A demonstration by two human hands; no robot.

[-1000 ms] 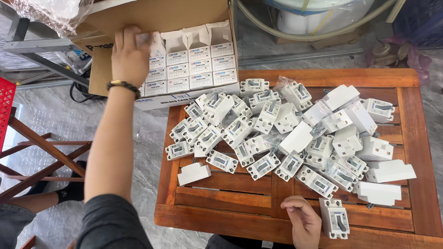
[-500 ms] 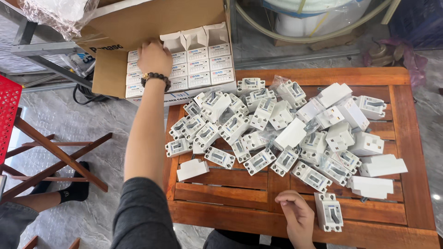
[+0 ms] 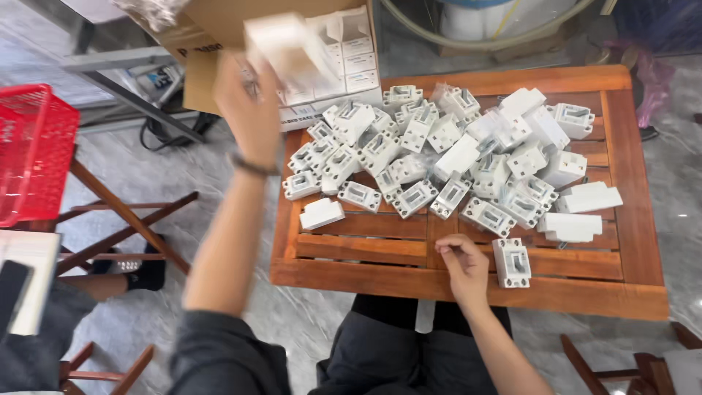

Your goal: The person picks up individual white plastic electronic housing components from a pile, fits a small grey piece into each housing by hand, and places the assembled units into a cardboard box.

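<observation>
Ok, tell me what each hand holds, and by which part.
Left hand lifts a small white box, blurred, gripped at its lower end. Right hand rests on the wooden table, holding nothing visible.

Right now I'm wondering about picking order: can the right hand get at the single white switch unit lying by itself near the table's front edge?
Probably yes. The right hand rests on the wooden table just beside the lone white switch unit, with bare slats between them and nothing lying over it. The left hand is up by the cardboard box, out of the way.

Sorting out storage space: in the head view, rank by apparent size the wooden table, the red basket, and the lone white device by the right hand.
1. Wooden table, clearly largest.
2. Red basket, partly cut off at the frame edge.
3. White device beside the right hand, smallest.
</observation>
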